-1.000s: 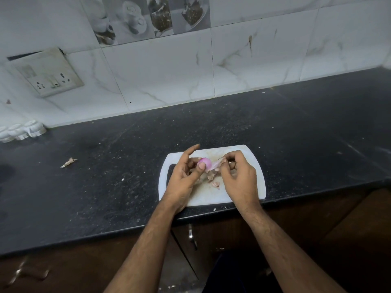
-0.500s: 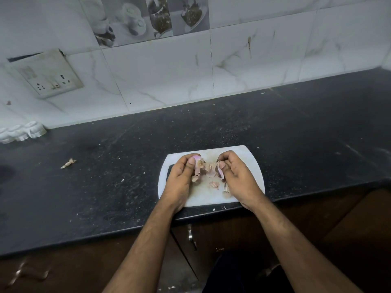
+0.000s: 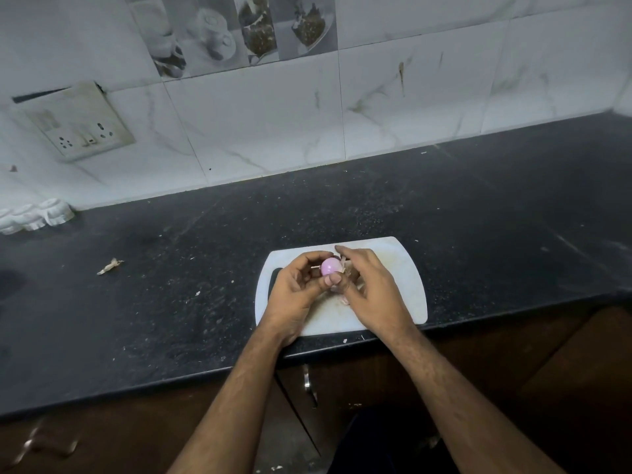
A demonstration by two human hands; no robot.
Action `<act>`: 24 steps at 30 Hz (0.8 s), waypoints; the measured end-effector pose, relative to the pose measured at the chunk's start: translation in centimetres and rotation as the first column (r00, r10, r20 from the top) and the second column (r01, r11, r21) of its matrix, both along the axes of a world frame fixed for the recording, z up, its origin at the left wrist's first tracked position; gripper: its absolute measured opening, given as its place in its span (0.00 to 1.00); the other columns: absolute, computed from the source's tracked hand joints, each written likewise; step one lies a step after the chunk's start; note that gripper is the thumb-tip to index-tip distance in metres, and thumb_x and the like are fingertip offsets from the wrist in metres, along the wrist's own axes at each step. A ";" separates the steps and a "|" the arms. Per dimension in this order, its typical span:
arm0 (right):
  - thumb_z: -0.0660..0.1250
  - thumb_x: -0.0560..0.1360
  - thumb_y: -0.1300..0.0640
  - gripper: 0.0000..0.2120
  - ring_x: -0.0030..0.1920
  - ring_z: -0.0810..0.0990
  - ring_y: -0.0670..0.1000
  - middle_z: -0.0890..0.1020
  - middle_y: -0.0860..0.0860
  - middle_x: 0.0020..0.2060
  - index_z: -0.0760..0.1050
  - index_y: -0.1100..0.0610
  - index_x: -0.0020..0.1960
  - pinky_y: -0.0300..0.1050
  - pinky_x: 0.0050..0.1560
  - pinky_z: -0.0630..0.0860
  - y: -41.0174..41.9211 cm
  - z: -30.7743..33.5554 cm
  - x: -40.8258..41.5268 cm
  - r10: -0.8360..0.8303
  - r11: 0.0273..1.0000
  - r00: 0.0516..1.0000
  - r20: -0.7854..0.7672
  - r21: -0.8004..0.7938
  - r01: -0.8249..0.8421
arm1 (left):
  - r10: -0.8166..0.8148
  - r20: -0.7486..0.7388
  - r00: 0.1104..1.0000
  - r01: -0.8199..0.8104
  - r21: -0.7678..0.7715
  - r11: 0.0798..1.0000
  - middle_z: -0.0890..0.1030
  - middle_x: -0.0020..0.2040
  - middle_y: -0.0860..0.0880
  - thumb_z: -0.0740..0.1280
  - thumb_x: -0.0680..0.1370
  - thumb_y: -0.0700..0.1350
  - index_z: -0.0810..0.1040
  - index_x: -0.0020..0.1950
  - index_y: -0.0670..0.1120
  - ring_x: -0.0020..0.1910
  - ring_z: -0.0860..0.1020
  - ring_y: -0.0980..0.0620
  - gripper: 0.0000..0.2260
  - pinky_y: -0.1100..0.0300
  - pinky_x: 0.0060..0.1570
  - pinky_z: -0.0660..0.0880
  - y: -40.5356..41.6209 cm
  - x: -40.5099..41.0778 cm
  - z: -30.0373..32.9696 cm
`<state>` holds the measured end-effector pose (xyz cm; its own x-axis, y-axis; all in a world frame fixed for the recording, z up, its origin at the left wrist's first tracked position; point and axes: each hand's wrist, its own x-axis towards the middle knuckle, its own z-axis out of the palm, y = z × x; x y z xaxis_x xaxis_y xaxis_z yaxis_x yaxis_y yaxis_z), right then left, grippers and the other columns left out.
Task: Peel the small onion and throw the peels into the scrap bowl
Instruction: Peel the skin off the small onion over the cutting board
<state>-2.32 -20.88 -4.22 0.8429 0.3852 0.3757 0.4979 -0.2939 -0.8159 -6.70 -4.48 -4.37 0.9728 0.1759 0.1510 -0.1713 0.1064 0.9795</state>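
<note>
A small pink onion (image 3: 330, 266), smooth and shiny, sits between the thumb and fingers of my left hand (image 3: 297, 292) just above the white cutting board (image 3: 400, 289). My right hand (image 3: 372, 292) is pressed against the onion's right side, its fingertips on a bit of pale peel (image 3: 343, 265) still hanging from the onion. Loose peel pieces lie on the board under my hands, mostly hidden. No scrap bowl is in view.
The board lies at the front edge of a dark stone counter (image 3: 171, 302). A stray peel scrap (image 3: 110, 266) lies far left on the counter. White small cups (image 3: 34, 217) stand against the tiled wall at far left, under a socket plate (image 3: 77, 126).
Half a second ago my hands were apart, low on the board. They have come back together and the onion is raised again, with the right fingers on its peel.
</note>
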 end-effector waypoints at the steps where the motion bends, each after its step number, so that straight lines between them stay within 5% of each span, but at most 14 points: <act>1: 0.67 0.80 0.43 0.25 0.55 0.78 0.38 0.77 0.42 0.60 0.72 0.49 0.74 0.34 0.56 0.77 0.0 0.0 0.0 0.009 1.000 1.000 -0.003 0.001 -0.009 | -0.005 0.005 1.000 0.005 -0.003 1.000 0.86 0.59 0.43 0.77 0.73 0.39 0.81 0.66 0.40 0.59 0.83 0.48 0.21 0.47 0.64 0.80 -0.1 -0.1 0.1; 8: 0.69 0.80 0.51 0.15 0.47 0.79 0.39 0.80 0.43 0.47 0.81 0.54 0.64 0.26 0.46 0.72 0.1 -0.4 -0.1 -0.098 0.995 0.995 0.015 -0.024 0.098 | 0.012 -0.005 1.000 -0.012 -0.003 1.000 0.87 0.60 0.44 0.74 0.77 0.34 0.81 0.67 0.40 0.60 0.84 0.49 0.18 0.53 0.61 0.81 0.1 -0.2 0.0; 12: 0.71 0.79 0.55 0.03 0.45 0.79 0.42 0.81 0.44 0.44 0.82 0.54 0.51 0.35 0.45 0.77 0.2 -0.5 -0.2 -0.175 0.984 0.983 0.053 -0.028 0.177 | 0.021 0.004 1.000 -0.021 0.026 0.999 0.86 0.58 0.45 0.73 0.77 0.32 0.80 0.65 0.38 0.56 0.83 0.53 0.16 0.60 0.55 0.80 0.0 -0.2 0.0; 20: 0.57 0.84 0.48 0.08 0.48 0.71 0.46 0.74 0.43 0.43 0.68 0.49 0.48 0.45 0.44 0.72 0.4 0.1 0.1 -0.065 0.948 0.996 0.061 -0.307 0.080 | 0.019 0.009 1.000 -0.019 -0.008 1.000 0.85 0.55 0.45 0.74 0.77 0.37 0.82 0.62 0.42 0.54 0.82 0.55 0.14 0.61 0.54 0.80 -0.1 -0.2 0.1; 24: 0.56 0.85 0.50 0.10 0.49 0.71 0.48 0.75 0.42 0.41 0.68 0.48 0.44 0.50 0.48 0.74 0.1 0.2 0.5 -0.007 0.969 1.000 0.016 -0.248 0.011 | 0.027 0.005 1.000 -0.027 0.006 1.000 0.85 0.56 0.44 0.74 0.78 0.36 0.82 0.62 0.45 0.53 0.80 0.54 0.13 0.60 0.55 0.79 -0.1 -0.1 -0.2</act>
